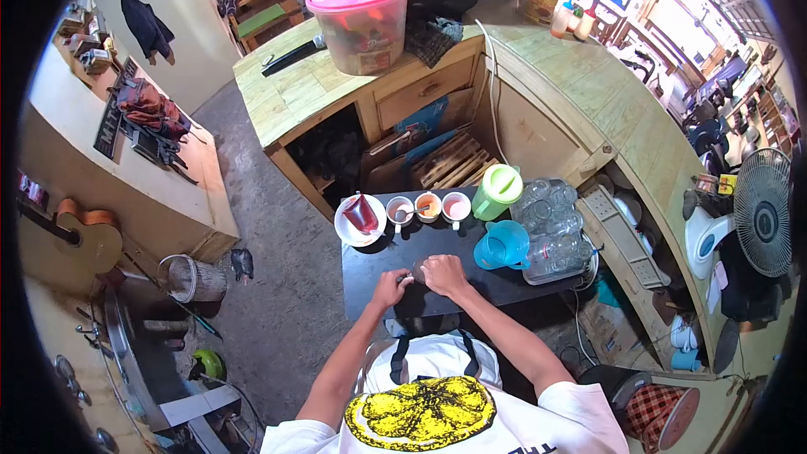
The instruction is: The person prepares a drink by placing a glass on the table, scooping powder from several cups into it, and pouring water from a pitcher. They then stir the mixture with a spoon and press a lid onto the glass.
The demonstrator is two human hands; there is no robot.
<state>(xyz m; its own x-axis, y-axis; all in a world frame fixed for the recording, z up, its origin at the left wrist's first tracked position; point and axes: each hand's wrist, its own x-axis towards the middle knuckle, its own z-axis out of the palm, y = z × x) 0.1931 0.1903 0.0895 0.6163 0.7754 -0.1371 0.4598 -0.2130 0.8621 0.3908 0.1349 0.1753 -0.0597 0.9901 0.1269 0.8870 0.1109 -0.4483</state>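
Observation:
My left hand point(392, 288) and my right hand point(444, 275) are close together above the front of a dark table point(366, 273). Both have their fingers curled in. A small roundish thing, partly see-through, shows between them, but its kind cannot be made out. Beyond the hands stand three white cups, the middle cup point(429, 207) holding something orange; a spoon handle shows near it. At left, a plate point(342, 231) bears a bag of red liquid point(361, 213). To the right are a blue jug point(503, 245) and a lidded green pitcher point(498, 193).
Several clear glasses point(551, 210) crowd a tray at the table's right end. Behind is a wooden counter point(286, 92) with a pink-lidded tub point(361, 25). A fan point(761, 214) stands at right. A waste basket point(192, 277) and a green gas cylinder point(208, 365) are on the left.

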